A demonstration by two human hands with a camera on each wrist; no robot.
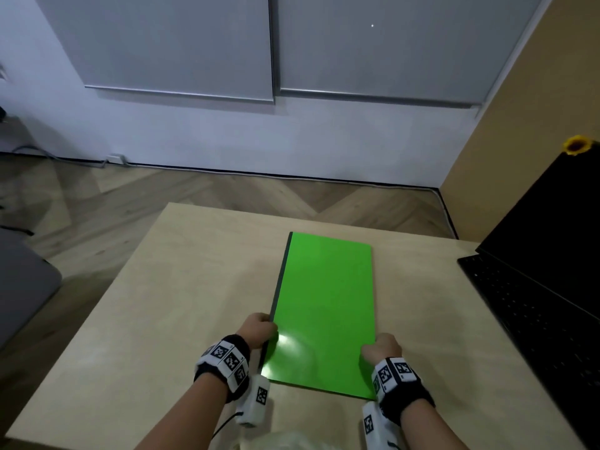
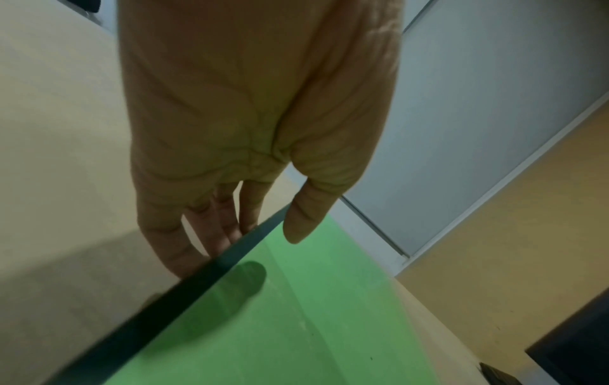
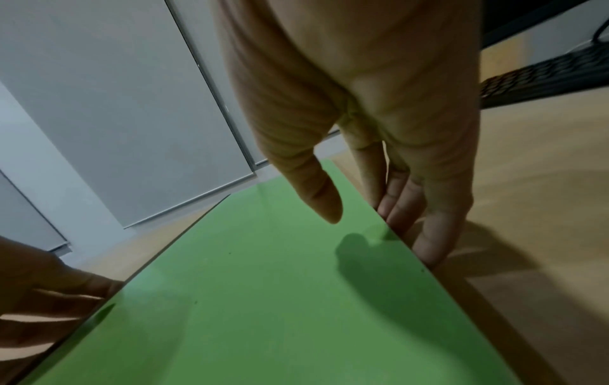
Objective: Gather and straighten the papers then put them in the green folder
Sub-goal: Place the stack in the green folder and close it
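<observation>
Two hands: both on the green folder [image 1: 324, 306], one per long side, near its close end.
Folder: shut, lying flat on the wood table [image 1: 181, 287], approx. centre-right; dark spine along its left edge, far end pointing away from the person.
Left hand [image 1: 258, 331]: at the spine side; fingers [image 2: 211, 234] reach down past the dark edge, thumb [image 2: 303, 221] hangs over the green cover w/ a shadow under it. Loose pinch on the edge, not a tight fist.
Right hand [image 1: 381, 347]: at the right edge; fingers [image 3: 428, 234] run down along that edge onto the table, thumb [image 3: 316, 192] over the cover, tip just above it. Same narrow hold on the edge.
Papers: none showing outside the folder; can't tell what's inside.
Laptop [image 1: 535, 287]: black, open, on the table's right side, well apart from the folder.
Wrists: black bands w/ black-and-white marker blocks on both.
</observation>
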